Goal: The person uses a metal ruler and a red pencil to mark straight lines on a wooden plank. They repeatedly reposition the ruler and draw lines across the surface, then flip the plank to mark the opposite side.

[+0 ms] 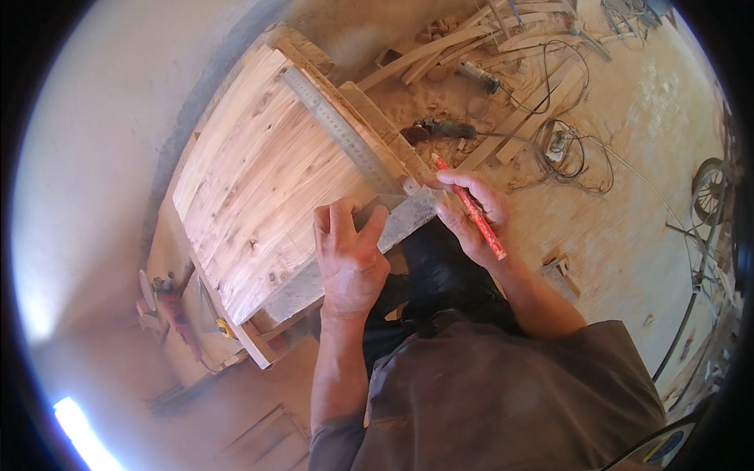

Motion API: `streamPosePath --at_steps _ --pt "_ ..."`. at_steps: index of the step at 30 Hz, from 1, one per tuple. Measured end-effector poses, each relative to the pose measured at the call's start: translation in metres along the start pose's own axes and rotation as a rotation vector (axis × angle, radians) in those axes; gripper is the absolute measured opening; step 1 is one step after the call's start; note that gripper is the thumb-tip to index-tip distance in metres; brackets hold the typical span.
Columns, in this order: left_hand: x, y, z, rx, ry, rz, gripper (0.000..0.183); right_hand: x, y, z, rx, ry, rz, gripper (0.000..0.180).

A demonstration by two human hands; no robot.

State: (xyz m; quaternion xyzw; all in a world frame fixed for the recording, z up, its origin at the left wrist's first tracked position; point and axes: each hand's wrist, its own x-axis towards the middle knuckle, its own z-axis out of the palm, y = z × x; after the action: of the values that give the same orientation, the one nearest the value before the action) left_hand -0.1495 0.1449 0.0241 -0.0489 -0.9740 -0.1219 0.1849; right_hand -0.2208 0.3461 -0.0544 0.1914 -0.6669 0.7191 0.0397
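Observation:
A steel square (347,135) with a graduated blade lies across a wide wooden panel (247,182), near the panel's right edge. My left hand (351,259) grips the square's stock at the panel's near edge, with fingers bent over it and partly hiding it. In my right hand (477,212) is a red carpenter's pencil (471,209), its sharpened end pointing up and away from me. The fingertips of that hand are beside the panel's near right corner. The pencil tip stands apart from the panel face.
Two angle grinders, one red (177,318) at left and one dark green (442,128) beyond the bench, lie nearby. A yellow tape measure (224,328) is by the panel's left edge. Wood offcuts (506,35), sawdust and cables (571,159) cover the floor beyond. A spoked wheel (710,191) stands far right.

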Motion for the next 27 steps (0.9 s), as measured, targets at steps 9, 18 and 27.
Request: streamPosePath --at_steps 9,18,27 --pt "0.004 -0.001 -0.007 -0.026 -0.055 0.003 0.054 0.037 -0.034 -0.004 -0.092 -0.21 -0.246 0.036" --pt "0.007 0.0 -0.009 -0.036 -0.077 -0.009 0.045 0.081 -0.038 0.033 -0.162 -0.234 -0.063 0.005" --pt "0.007 -0.002 -0.01 -0.057 -0.077 0.01 0.044 0.121 -0.031 0.048 -0.275 -0.308 -0.222 0.009"
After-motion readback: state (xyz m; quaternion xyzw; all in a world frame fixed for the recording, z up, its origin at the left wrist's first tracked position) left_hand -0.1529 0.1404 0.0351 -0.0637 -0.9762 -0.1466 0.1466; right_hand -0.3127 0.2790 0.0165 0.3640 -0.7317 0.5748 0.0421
